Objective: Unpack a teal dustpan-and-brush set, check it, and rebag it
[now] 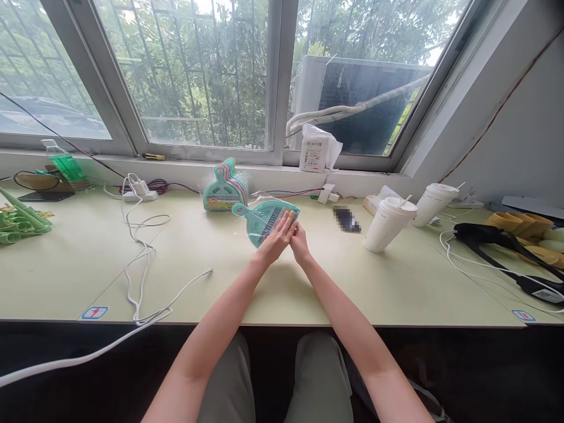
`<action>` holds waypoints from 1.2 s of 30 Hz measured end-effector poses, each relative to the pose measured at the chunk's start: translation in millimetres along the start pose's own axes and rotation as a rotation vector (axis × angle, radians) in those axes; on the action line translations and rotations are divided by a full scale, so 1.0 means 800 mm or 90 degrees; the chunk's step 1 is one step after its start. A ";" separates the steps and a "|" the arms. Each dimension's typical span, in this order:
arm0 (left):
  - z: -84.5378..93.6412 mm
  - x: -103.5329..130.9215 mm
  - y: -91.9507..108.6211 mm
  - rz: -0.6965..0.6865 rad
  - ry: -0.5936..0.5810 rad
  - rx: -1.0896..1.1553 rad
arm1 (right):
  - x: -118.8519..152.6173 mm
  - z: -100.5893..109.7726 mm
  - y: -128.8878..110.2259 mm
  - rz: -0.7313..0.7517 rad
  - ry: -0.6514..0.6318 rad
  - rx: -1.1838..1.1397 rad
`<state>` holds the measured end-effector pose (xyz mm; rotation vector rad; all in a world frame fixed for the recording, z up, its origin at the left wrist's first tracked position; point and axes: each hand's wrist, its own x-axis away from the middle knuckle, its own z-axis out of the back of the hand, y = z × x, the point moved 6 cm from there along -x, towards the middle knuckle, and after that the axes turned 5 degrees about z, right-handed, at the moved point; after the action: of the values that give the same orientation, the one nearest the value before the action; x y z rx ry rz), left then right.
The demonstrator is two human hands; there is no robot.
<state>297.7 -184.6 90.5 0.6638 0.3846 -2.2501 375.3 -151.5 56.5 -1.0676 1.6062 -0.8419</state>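
A teal dustpan-shaped item (259, 220) in clear wrap, with a small brush and a label on it, is held tilted above the table, its ring handle to the upper left. My left hand (280, 236) lies over its front face near the lower right edge, fingers pressed on it. At the right edge, my right hand (299, 241) grips it, its fingers partly hidden behind the item and the left hand. Just behind to the left, a row of similar wrapped dustpans (222, 191) in teal, pink and green stands upright against the window ledge.
Two white lidded cups (384, 230) with straws stand right, beside a blurred dark object (346, 219). White cables (143, 252) cross the table (273, 299) at left. Green bundled pieces (24, 220) lie far left, a black strap-like object (497, 252) far right. A tissue pack (314, 151) is on the ledge.
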 end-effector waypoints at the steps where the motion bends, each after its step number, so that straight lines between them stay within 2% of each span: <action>1: 0.002 0.001 0.003 -0.010 0.004 0.018 | 0.000 0.001 -0.001 0.010 0.003 0.001; 3: 0.009 0.002 0.006 -0.001 0.033 0.061 | 0.000 0.004 0.000 0.006 0.016 -0.009; 5: 0.020 0.005 -0.002 0.102 0.123 0.099 | -0.002 0.011 0.001 -0.016 0.042 -0.041; 7: 0.030 0.016 -0.026 0.318 0.275 0.149 | -0.005 0.018 0.002 -0.032 0.075 -0.081; 9: 0.025 0.036 -0.051 0.547 0.417 0.253 | -0.007 0.022 0.003 -0.035 0.097 -0.105; 10: 0.014 0.043 -0.061 0.626 0.453 0.341 | -0.008 0.023 0.003 -0.034 0.102 -0.110; 11: 0.001 0.046 -0.067 0.670 0.459 0.454 | -0.008 0.024 0.004 -0.031 0.107 -0.111; 13: -0.030 0.038 -0.069 0.678 0.393 0.714 | -0.009 0.027 0.006 -0.024 0.124 -0.111; 15: -0.054 0.025 -0.055 0.633 0.264 0.925 | -0.011 0.035 0.007 -0.015 0.161 -0.118; 18: -0.076 0.012 -0.021 0.566 0.020 1.064 | -0.017 0.054 0.007 -0.001 0.224 -0.137; 19: -0.079 0.010 -0.012 0.549 -0.039 1.077 | -0.019 0.060 0.007 0.000 0.235 -0.144; 20: -0.080 0.008 -0.008 0.538 -0.066 1.083 | -0.021 0.064 0.006 -0.001 0.239 -0.150; 21: -0.078 0.007 -0.009 0.532 -0.057 1.085 | -0.023 0.066 0.006 -0.003 0.238 -0.155; 23: -0.070 0.004 -0.020 0.517 0.027 1.085 | -0.025 0.064 0.006 -0.010 0.227 -0.163; 25: -0.060 0.003 -0.035 0.490 0.113 1.080 | -0.023 0.055 0.007 -0.016 0.199 -0.169; 27: -0.055 0.004 -0.044 0.472 0.155 1.063 | -0.020 0.045 0.009 -0.014 0.172 -0.177; 29: -0.057 0.008 -0.047 0.478 0.163 1.039 | -0.015 0.040 0.012 -0.008 0.179 -0.181; 33: -0.065 0.012 -0.039 0.498 0.130 1.027 | -0.008 0.045 0.018 0.001 0.247 -0.167; 36: -0.063 0.012 -0.039 0.518 0.114 1.036 | -0.010 0.044 0.020 -0.002 0.228 -0.166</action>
<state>286.8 -146.0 45.7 1.4096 -1.5333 -1.2737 406.2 -138.8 35.8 -1.1452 2.0595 -0.8792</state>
